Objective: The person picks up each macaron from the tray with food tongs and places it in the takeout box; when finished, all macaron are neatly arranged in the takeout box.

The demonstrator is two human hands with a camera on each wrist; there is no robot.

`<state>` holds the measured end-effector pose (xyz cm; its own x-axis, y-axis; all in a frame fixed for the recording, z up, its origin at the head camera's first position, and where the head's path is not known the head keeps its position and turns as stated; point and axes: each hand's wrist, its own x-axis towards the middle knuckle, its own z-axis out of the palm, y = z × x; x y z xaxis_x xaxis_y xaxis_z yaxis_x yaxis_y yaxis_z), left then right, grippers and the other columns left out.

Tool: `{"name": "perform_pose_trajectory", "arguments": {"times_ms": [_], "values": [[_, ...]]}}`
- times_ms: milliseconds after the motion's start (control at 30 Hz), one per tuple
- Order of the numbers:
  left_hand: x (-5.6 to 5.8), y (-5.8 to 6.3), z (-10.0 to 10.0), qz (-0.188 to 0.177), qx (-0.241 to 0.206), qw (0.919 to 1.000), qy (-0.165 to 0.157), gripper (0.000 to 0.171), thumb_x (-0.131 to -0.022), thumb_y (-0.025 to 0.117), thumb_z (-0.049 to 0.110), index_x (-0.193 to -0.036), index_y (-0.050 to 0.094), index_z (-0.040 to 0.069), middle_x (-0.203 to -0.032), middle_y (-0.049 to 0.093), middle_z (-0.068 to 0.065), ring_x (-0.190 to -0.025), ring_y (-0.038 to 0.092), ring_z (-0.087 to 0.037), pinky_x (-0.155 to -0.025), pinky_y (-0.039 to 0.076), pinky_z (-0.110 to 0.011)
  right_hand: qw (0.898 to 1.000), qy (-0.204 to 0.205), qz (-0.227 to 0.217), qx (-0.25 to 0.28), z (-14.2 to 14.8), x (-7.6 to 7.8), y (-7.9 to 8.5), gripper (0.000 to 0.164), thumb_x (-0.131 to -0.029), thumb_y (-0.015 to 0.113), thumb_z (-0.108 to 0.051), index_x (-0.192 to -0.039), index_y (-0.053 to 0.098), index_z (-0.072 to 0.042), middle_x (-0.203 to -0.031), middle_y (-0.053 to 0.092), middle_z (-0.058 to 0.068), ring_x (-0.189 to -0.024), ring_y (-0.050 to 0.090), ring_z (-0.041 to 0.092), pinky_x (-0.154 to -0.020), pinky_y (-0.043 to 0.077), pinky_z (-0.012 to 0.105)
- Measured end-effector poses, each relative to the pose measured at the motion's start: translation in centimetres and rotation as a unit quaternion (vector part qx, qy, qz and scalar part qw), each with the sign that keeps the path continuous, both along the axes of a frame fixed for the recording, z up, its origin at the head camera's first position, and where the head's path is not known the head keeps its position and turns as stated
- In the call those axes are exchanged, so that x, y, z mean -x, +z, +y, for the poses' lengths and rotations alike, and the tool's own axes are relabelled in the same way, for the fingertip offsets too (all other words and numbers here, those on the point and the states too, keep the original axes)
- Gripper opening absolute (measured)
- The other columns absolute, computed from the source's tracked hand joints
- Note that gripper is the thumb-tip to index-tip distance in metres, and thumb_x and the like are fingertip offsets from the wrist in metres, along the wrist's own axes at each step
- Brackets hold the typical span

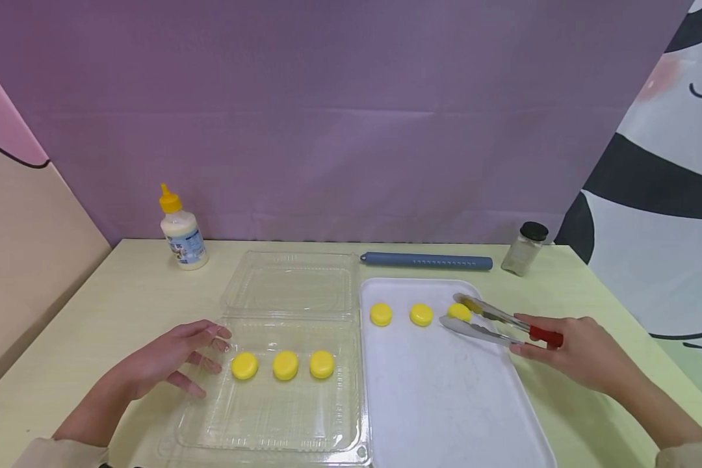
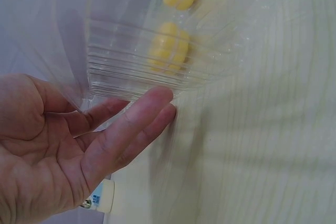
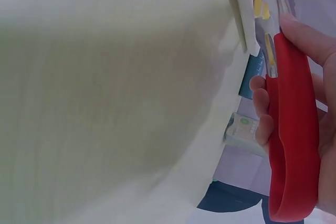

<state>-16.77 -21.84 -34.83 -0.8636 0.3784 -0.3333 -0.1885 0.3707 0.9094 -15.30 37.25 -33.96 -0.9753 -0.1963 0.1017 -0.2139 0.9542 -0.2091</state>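
My right hand [image 1: 579,354] grips red-handled metal tongs [image 3: 296,129] over the right side of the white tray [image 1: 444,390]. The tongs' tips are spread on either side of a yellow macaron-like round [image 1: 459,312], the rightmost of three in a row on the tray. At the left edge of the clear plastic container [image 1: 281,416], my left hand [image 1: 172,357] has its fingers loosely extended, right at the container's wall in the left wrist view. Inside the container three more yellow rounds [image 1: 285,365] sit in a row; two of these rounds [image 2: 169,47] show through the plastic.
The container's hinged lid [image 1: 292,283] lies folded back. Behind the tray is a blue-grey rod [image 1: 427,261]. A glue bottle [image 1: 184,237] with a yellow cap stands back left, and a black-lidded jar [image 1: 524,250] back right. A purple cloth [image 1: 351,130] hangs behind the table.
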Motion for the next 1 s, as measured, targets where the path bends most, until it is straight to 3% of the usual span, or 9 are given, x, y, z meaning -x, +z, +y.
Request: {"name": "perform_pose_trajectory", "arguments": {"times_ms": [267,433,1000], "values": [[0.0,0.0,0.0,0.003,0.001,1.0000,-0.001,0.044,-0.111,0.038,0.027,-0.141,0.045,-0.005,-0.138,0.052,-0.024,-0.110,0.063,-0.031,-0.073,0.062,-0.049,0.997,0.014,0.079,-0.001,0.3,-0.9,-0.8,0.048,-0.080,0.086,-0.038,-0.119,0.077,-0.011,-0.061,0.046,-0.015,-0.055,0.034,0.004,-0.051,0.028,0.024],[0.0,0.0,0.0,0.001,0.002,1.0000,0.000,0.044,-0.111,0.038,0.027,-0.140,0.045,-0.005,-0.138,0.052,-0.024,-0.109,0.063,-0.031,-0.073,0.062,-0.049,0.995,0.019,0.101,-0.006,0.2,-1.2,-1.0,0.043,-0.078,0.088,-0.032,-0.114,0.079,-0.012,-0.061,0.046,-0.018,-0.055,0.033,0.001,-0.051,0.027,0.024],[0.1,0.0,0.0,-0.001,0.003,1.0000,0.000,0.044,-0.111,0.038,0.027,-0.141,0.045,-0.005,-0.138,0.052,-0.024,-0.109,0.063,-0.030,-0.073,0.062,-0.049,0.998,0.019,0.054,-0.003,-0.1,-1.0,0.2,0.044,-0.081,0.086,-0.032,-0.118,0.077,-0.010,-0.062,0.050,-0.015,-0.056,0.037,0.004,-0.050,0.029,0.024]]}}
